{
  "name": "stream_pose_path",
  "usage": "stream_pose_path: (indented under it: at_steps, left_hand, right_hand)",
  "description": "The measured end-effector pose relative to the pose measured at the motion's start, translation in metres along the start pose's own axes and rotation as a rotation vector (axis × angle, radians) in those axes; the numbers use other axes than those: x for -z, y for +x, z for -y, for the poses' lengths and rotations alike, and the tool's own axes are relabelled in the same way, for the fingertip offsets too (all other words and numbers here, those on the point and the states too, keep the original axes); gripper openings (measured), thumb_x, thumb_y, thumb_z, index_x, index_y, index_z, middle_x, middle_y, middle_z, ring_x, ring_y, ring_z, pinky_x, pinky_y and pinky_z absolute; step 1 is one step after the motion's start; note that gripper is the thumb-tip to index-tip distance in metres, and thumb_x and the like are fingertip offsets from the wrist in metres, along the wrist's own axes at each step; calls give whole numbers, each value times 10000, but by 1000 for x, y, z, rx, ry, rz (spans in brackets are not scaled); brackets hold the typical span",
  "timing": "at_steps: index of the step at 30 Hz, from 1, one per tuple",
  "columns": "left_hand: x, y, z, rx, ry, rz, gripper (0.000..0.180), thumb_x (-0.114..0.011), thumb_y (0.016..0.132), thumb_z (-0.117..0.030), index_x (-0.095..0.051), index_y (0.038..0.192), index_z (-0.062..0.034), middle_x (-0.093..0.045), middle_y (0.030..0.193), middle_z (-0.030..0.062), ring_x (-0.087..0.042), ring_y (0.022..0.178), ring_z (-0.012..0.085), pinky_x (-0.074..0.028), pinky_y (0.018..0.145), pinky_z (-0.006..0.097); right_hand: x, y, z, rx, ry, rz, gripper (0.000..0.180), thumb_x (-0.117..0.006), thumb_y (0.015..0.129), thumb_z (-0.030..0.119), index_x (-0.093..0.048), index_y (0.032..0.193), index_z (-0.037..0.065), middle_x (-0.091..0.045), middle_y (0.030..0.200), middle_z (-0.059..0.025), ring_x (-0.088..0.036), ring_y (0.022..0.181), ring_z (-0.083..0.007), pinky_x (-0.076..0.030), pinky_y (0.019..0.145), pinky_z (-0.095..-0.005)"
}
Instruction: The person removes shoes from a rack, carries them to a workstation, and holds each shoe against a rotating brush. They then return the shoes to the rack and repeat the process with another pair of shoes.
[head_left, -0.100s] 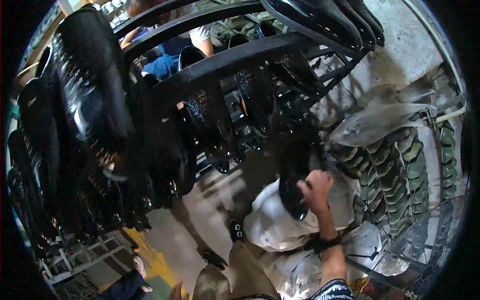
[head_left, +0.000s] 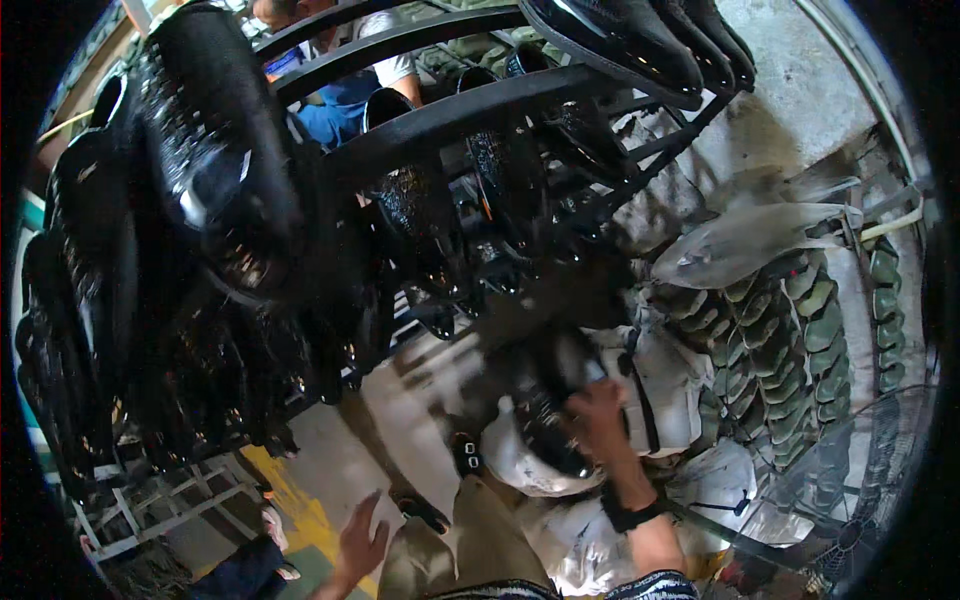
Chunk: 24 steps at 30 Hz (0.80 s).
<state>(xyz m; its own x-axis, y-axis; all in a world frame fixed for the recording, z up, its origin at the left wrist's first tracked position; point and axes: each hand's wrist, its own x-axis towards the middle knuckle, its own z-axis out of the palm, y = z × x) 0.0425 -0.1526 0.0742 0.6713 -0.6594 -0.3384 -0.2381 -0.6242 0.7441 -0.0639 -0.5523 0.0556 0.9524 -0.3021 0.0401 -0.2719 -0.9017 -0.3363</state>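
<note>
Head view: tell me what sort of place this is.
Likely a footwear workshop or factory: many glossy black boots on a dark metal rack, and columns of overlapping green pieces, possibly soles, at the right.

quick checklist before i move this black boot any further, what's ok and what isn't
1. Right hand on the black boot: ok, it is touching the boot.
2. Firm grip: cannot tell, the fingers are blurred and partly hidden.
3. Left hand free: ok, it is empty with fingers spread, away from the boot.
4. Boot clear of the white sack: cannot tell, it overlaps the sack in this view, so contact is unclear.
5. Person clear of the hands: ok, they are on the far side of the rack.
</note>
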Motion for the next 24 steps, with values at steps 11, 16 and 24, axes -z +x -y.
stream_pose_path:
  at_steps: [11, 16, 24]
  left_hand:
    - [-1, 32, -89, -389, 565, 5, 397, -586, 719, -143, -532, 1106, -75, -540, 1005, 72, -505, 916, 225, -374, 792, 357]
    - [2, 27, -76, -475, 674, 275, 295, -581, 689, -167, -585, 977, -104, -538, 992, 49, -492, 922, 221, -406, 759, 355]
    - [3, 36, -46, -519, 574, 568, 192, -547, 685, -151, -619, 857, -107, -537, 950, 11, -505, 910, 218, -459, 741, 348]
  right_hand:
    - [-1, -55, 152, 479, 310, 383, 233, -573, 720, 172, -539, 949, 145, -498, 1004, -110, -461, 1006, -267, -289, 896, -559]
    - [5, -47, 179, 649, 225, 429, 236, -584, 722, 219, -500, 932, 152, -467, 923, -73, -448, 979, -226, -264, 906, -559]
    - [10, -29, 185, 642, 495, 304, 233, -604, 736, 251, -521, 916, 128, -499, 930, -78, -467, 943, -243, -306, 902, -476]
